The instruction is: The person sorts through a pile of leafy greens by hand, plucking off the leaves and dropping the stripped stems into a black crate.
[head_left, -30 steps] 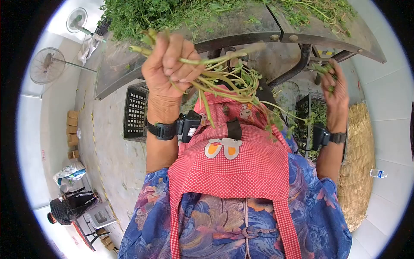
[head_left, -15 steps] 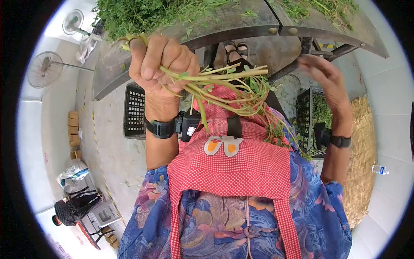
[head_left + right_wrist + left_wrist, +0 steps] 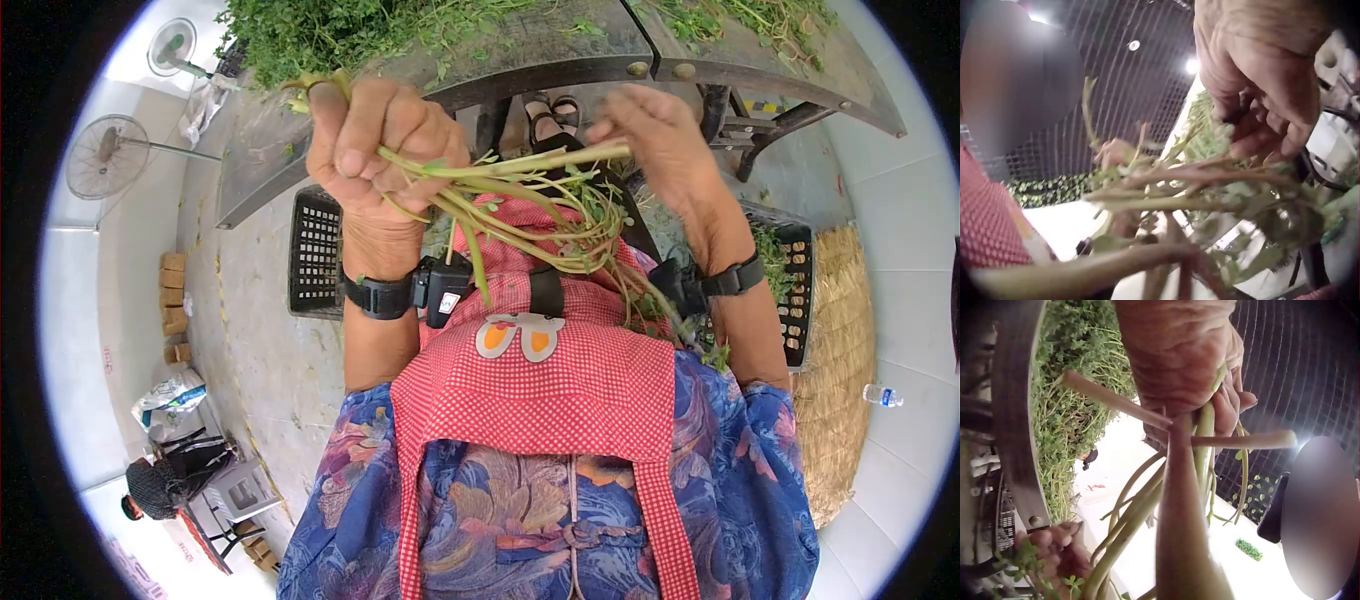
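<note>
My left hand (image 3: 385, 145) grips a bunch of leafy green stems (image 3: 520, 185), raised in front of my chest near the table edge. Cut ends poke out past the thumb side, while the long stems trail rightward and droop over the apron. In the left wrist view, thick stems (image 3: 1180, 500) run out from under the palm. My right hand (image 3: 665, 140) is at the far end of the bunch, fingers loosely bent beside a stem tip. The right wrist view has those fingers (image 3: 1254, 134) just above the tangled stems and leaves (image 3: 1210, 187), pinching nothing visible.
A dark table (image 3: 560, 50) ahead bears a heap of leafy greens (image 3: 330, 35) and scattered sprigs (image 3: 750, 25). Below are a black crate (image 3: 316, 250) at left and another crate with greens (image 3: 795, 290) at right, beside a woven straw bundle (image 3: 840, 370).
Leafy bits held in my right hand a second ago are gone from it. That hand has swung inward from the right to the stems. My left hand keeps its grip, shifted slightly.
</note>
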A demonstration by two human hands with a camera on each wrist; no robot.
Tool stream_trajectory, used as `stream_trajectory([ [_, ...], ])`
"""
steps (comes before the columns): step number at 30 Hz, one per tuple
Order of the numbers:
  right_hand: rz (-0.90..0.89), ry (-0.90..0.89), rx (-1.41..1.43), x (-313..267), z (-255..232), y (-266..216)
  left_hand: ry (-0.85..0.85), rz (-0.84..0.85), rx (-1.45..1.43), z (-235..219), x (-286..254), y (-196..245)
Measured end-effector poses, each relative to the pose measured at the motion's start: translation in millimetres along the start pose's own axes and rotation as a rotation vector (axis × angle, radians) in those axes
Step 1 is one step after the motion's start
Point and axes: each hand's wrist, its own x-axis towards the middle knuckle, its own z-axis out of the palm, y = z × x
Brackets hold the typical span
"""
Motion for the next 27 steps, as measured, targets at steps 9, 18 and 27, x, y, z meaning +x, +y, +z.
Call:
stream_trajectory([
  [9, 0.096, -0.343, -0.138, -35, -22, -35, 0.024, 0.036, -0.090, -6, -1, 3],
  [18, 0.099, -0.588, -0.686, -46, -10, -46, 0.079, 0.029, -0.092, -3, 0, 7],
  [27, -0.120, -0.276, -0.676, -52, -12, -54, 0.179, 0.048, -0.071, -10, -4, 10],
])
